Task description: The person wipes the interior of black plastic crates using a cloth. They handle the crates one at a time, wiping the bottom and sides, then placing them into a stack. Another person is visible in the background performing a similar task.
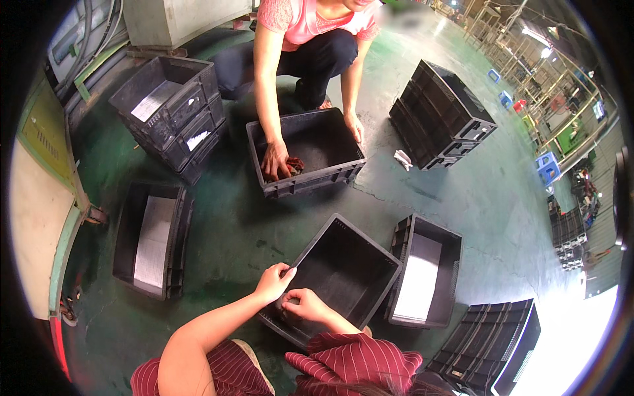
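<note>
A black plastic crate (345, 267) sits tilted in front of me, its inside facing up. My left hand (274, 284) is closed on its left rim, thumb on top of the edge. Inside the near left corner, my right hand (308, 306) is curled against the crate wall; what its fingers hold is hidden. Across from me a co-worker in a pink top squats at a second black crate (317, 142). One of the co-worker's hands (275, 160) presses a reddish-brown rag (294, 165) inside it, the other steadies the right side.
Stacked black crates stand at the far left (168, 109) and far right (439, 119). Single crates with pale sheets inside lie left (178, 244) and right (456, 277) of mine. Another crate stack (485, 343) is at lower right. A crumpled white scrap (403, 159) lies on the green floor.
</note>
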The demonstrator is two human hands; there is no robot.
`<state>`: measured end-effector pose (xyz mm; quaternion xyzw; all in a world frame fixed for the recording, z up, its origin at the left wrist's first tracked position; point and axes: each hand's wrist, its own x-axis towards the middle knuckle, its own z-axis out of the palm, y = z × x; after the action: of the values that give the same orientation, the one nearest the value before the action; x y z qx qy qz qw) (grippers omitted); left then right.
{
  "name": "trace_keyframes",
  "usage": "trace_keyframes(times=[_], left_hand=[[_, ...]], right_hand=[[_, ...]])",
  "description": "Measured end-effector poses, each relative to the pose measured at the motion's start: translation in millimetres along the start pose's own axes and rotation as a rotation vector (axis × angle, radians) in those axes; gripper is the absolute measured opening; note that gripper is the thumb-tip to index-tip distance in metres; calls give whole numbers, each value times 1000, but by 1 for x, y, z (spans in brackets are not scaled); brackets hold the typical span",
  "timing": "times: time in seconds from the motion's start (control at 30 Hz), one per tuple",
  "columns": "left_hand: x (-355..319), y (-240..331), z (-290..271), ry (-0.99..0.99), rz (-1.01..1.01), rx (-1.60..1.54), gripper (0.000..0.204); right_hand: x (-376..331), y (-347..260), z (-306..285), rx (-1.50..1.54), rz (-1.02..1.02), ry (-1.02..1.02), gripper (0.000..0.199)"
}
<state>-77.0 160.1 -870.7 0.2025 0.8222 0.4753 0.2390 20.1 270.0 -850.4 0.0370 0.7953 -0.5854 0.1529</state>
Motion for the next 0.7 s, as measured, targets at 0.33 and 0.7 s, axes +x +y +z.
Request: trace_keyframes(times=[0.33, 0.7], left_hand=[[0, -3, 0, 44, 35, 14, 31], [-2, 4, 5, -14, -37, 47, 38]], right_hand=[[19, 23, 44, -601, 20, -442, 26], [30, 20, 47, -725, 119, -595, 33]])
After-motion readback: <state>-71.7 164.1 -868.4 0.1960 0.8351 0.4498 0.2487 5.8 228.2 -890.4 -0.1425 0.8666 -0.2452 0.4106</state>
